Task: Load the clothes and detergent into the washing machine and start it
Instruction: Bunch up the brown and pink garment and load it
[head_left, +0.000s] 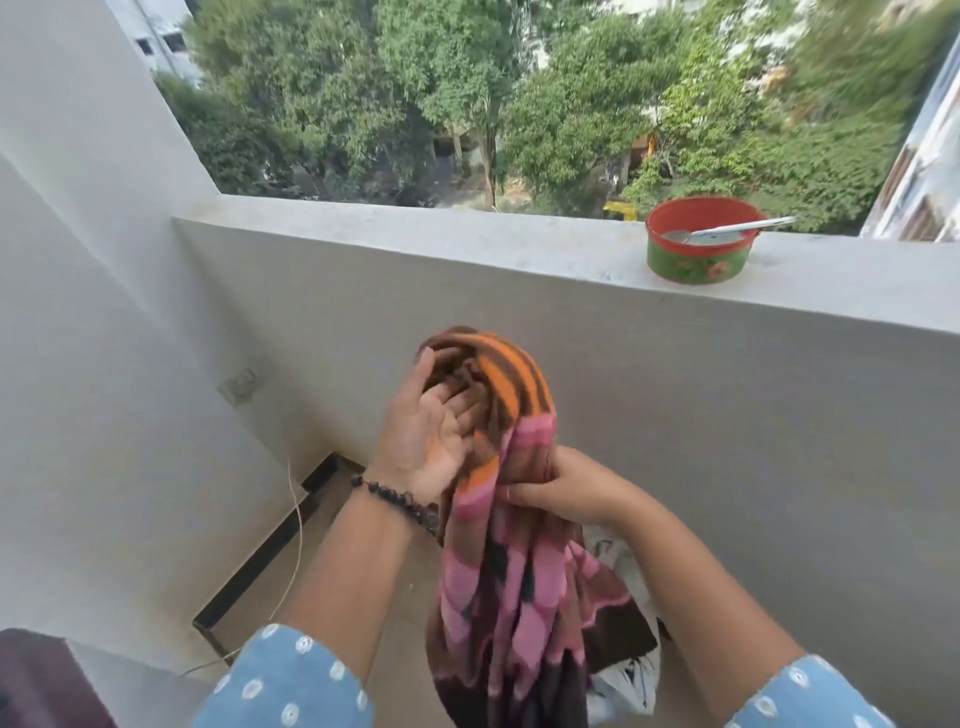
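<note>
The fingers (457, 410) of the left hand (431, 436) lie straight and loose, palm up, pressed into the top fold of a striped cloth (511, 545); those of the right hand (558, 491), at about four o'clock from the left, are curled tight round the bunched neck of the same cloth. It hangs from the two hands at the middle of the view, orange and brown above, pink and dark brown trailing down towards six o'clock.

No washing machine shows here, so the step looks like gathering the cloth for carrying. To do it well, I would draw the hanging tail up into the bundle before moving, so it cannot drag on the floor or catch underfoot.

On the parapet ledge (467, 244), at about two o'clock, stands a red-and-green bowl (698, 257) with a spoon (737, 228) in it, well apart from the hands; a wide swing of cloth could still knock it. A white patterned item (626, 680) lies behind the cloth at five o'clock. A thin cord (297, 525) hangs along the wall at eight o'clock.
</note>
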